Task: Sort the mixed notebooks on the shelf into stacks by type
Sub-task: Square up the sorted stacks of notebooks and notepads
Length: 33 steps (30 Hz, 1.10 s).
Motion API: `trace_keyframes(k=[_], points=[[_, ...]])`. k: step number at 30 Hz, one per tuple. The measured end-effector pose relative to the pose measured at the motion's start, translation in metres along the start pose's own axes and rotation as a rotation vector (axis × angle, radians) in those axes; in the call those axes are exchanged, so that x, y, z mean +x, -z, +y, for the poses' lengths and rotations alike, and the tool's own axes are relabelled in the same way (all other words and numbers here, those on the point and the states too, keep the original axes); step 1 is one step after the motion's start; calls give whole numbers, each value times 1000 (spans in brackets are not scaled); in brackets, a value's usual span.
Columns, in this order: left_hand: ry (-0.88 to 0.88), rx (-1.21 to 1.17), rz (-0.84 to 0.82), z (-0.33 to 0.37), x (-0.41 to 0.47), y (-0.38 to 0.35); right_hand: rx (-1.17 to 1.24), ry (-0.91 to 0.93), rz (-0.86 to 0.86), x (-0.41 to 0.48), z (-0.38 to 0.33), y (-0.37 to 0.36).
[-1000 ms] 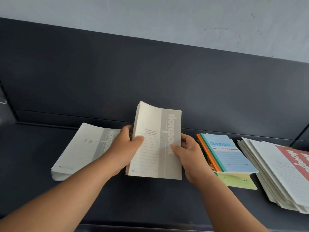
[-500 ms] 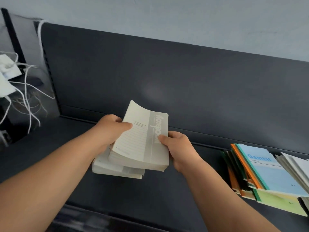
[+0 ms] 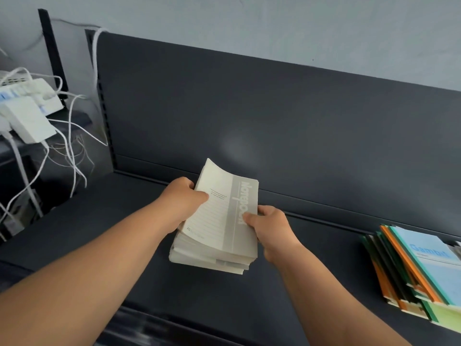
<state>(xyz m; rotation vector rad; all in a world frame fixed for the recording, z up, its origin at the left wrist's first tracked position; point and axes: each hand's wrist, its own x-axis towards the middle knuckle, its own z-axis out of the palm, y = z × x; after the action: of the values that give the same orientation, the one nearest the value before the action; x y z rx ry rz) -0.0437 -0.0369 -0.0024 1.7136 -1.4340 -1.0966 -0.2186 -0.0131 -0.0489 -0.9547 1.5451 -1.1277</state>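
Observation:
A bundle of cream notebooks with a grey spine band (image 3: pixel 219 216) lies on top of a stack of the same cream notebooks (image 3: pixel 207 258) in the middle of the dark shelf (image 3: pixel 104 221). My left hand (image 3: pixel 182 201) grips the bundle's left edge, thumb on the cover. My right hand (image 3: pixel 269 228) grips its right edge, thumb on the grey band. The bundle's far end curls upward. A stack of coloured notebooks (image 3: pixel 419 268), with a light blue "Gambit" cover on top, lies at the right.
The shelf's dark back panel (image 3: pixel 274 116) rises behind the stacks. At the far left, past the shelf's upright, white boxes (image 3: pixel 27 118) and loose white cables (image 3: pixel 67 136) hang about.
Both hands carried the cream bundle leftward and set it down onto the cream stack. The view swung left, so the coloured stack now sits at the right edge.

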Motion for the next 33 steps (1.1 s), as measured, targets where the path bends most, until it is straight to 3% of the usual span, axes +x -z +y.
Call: trace_keyframes(k=[6, 10, 16, 19, 23, 33], points=[[8, 50, 7, -5, 7, -3, -33, -6, 48, 2, 5, -4], [-7, 290, 5, -12, 12, -1, -135, 18, 77, 4, 11, -5], [153, 42, -160, -14, 12, -5, -178, -57, 35, 2, 17, -7], [252, -157, -269, -12, 7, -6, -11, -133, -56, 1, 19, -10], [257, -262, -284, -11, 9, -10, 160, -176, -128, 0, 15, -6], [224, -242, -382, -7, 19, -29, 85, -133, -79, 5, 14, 10]])
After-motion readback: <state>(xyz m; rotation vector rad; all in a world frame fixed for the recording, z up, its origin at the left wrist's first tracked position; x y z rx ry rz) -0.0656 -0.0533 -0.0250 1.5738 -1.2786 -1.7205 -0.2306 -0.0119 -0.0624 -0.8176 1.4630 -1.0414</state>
